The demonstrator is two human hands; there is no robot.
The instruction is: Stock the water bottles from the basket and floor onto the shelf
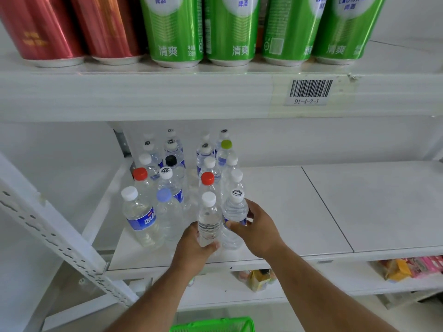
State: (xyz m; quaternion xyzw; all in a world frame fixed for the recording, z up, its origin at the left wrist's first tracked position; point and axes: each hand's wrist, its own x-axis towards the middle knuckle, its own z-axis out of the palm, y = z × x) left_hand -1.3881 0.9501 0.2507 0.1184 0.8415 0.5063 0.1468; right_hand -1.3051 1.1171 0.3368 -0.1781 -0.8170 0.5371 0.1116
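Head view looks down at two clear water bottles standing side by side at the front of the white shelf (299, 207), each in one hand. One, a plain-capped bottle (209, 218), is gripped low on its body by the left hand (195, 245), fingers curled round it. Just beside it on the right, a marked-cap bottle (235, 213) with a blue label is held by the right hand (260, 230), thumb in front and fingers wrapped behind. Both bottles stand upright, closing two rows of bottles (211, 164) that run back toward the rear wall, caps white, red and one lime green. To the left stand two more rows (153, 178), with white, red, black and pale blue caps. Above, an upper shelf carries red cans (72, 27) and green cans (230, 32), with a barcode label (310, 91) on its front edge. Below, snack packets (407, 267) lie on a lower shelf, and a green basket (213, 325) shows at the bottom edge.
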